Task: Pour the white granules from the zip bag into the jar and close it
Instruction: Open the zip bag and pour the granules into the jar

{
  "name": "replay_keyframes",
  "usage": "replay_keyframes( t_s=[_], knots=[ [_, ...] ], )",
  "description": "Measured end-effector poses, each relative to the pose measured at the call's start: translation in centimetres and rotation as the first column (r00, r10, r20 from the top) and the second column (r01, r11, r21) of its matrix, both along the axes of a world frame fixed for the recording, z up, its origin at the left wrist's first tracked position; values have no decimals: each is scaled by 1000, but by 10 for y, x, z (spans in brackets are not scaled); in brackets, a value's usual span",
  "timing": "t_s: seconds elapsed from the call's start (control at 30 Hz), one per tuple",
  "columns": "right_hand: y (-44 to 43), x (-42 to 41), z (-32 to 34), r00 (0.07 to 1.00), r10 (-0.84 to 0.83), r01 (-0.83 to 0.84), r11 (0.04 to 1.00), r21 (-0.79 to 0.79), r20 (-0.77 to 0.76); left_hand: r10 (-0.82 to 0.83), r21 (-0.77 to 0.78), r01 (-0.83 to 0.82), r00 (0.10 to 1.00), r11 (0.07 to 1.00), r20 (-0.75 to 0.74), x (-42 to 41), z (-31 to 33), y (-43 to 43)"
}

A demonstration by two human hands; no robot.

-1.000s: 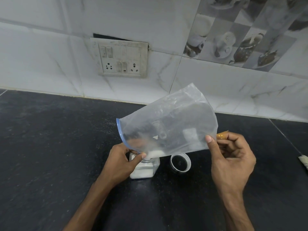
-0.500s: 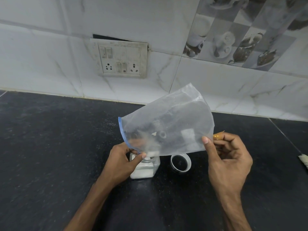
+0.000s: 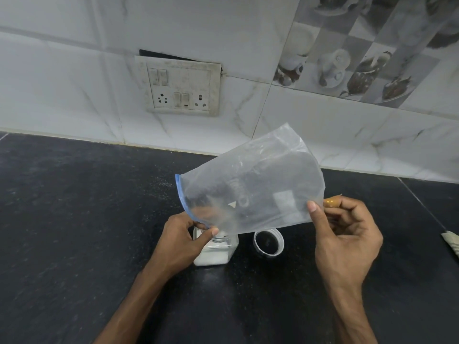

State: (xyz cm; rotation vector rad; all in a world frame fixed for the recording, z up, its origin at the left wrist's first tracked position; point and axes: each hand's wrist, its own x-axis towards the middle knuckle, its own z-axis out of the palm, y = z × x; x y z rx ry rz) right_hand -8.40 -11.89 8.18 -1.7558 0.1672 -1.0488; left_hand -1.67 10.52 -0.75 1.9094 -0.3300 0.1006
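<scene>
A clear zip bag (image 3: 250,184) with a blue zip edge hangs tilted over a small square jar (image 3: 213,254), its mouth down at the jar's opening. The bag looks nearly empty. White granules fill the jar's lower part. My left hand (image 3: 183,242) pinches the bag's zip corner right at the jar's neck. My right hand (image 3: 345,234) grips the bag's bottom edge and holds it up. The jar's clear round lid (image 3: 268,242) lies on the counter just right of the jar, apart from it.
The black stone counter (image 3: 74,219) runs to a white tiled wall with a switch and socket plate (image 3: 181,88). A pale object (image 3: 452,244) lies at the right edge of the view.
The white clump at the bag's mouth has dropped out of sight into the jar. My right hand has shifted slightly left and down with the bag's end. The left hand stays put.
</scene>
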Motion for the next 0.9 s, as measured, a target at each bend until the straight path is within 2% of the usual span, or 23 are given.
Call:
replay_keyframes(
  t_s=[0.53, 0.9],
  knots=[
    [1, -2, 1, 1000, 22, -22, 1000, -15, -10, 2, -7, -2, 1000, 1000, -3, 1, -2, 0],
    [1, -1, -2, 1000, 5, -5, 1000, 28, 1, 19, 4, -19, 1000, 1000, -21, 1, -4, 1]
  ],
)
